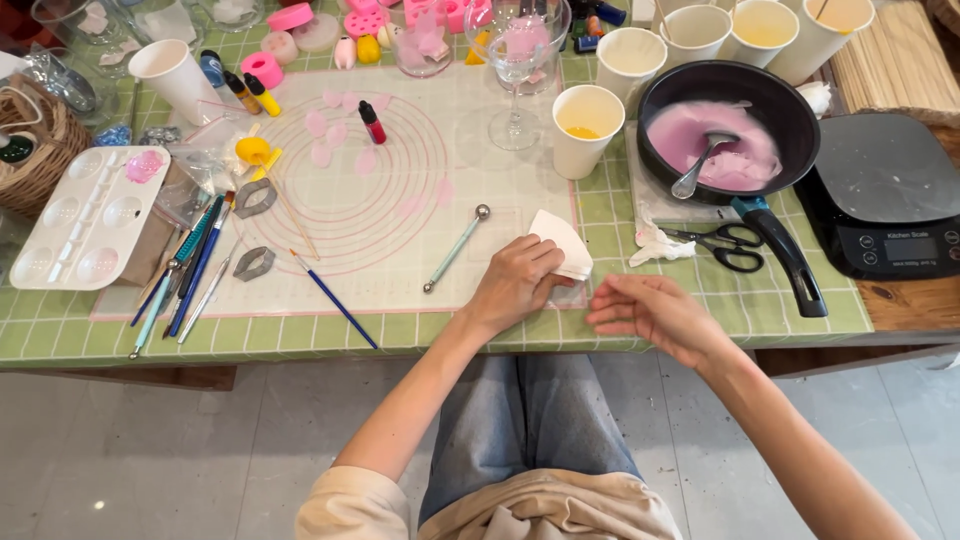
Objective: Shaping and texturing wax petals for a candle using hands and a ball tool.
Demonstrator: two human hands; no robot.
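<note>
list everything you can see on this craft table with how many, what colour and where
frying pan: 1, black, pink mix and a spoon inside, right
scissors: 1, black, below the pan
kitchen scale: 1, black, far right
paper cups: 5, white, along the back
wine glass: 1, clear, back centre
mat: 1, pale with pink rings, centre
ball tool: 1, pale green, on the mat
palette: 1, white, left
brushes: several, blue, left front
left hand: on a white tissue
right hand: empty, table edge

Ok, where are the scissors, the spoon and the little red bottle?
Scissors (728,246), head view, on the black handles near the pan's handle.
Spoon (700,165), head view, middle of its metal handle, over the pink mix in the pan.
Red bottle (373,124), head view, on its red body, on the mat.
</note>
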